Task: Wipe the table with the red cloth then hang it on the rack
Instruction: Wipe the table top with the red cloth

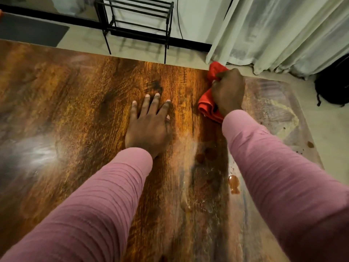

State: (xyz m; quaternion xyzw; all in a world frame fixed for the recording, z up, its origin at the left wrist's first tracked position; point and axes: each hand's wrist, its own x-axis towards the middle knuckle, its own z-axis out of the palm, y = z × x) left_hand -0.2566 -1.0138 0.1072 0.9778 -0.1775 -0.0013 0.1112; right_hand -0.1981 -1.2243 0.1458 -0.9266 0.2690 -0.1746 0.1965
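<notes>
So the right hand has its fingers curled tight round the bunched red cloth, which pokes out past the knuckles and below the fist, pressed on the dark wood-grain table near its far edge. The left hand lies flat just left of it, fingers straight and a bit spread, holding nothing. Brownish spill drops sit back toward the wrists. The black metal rack stands on the floor beyond the fingertips, white curtain to its right.
</notes>
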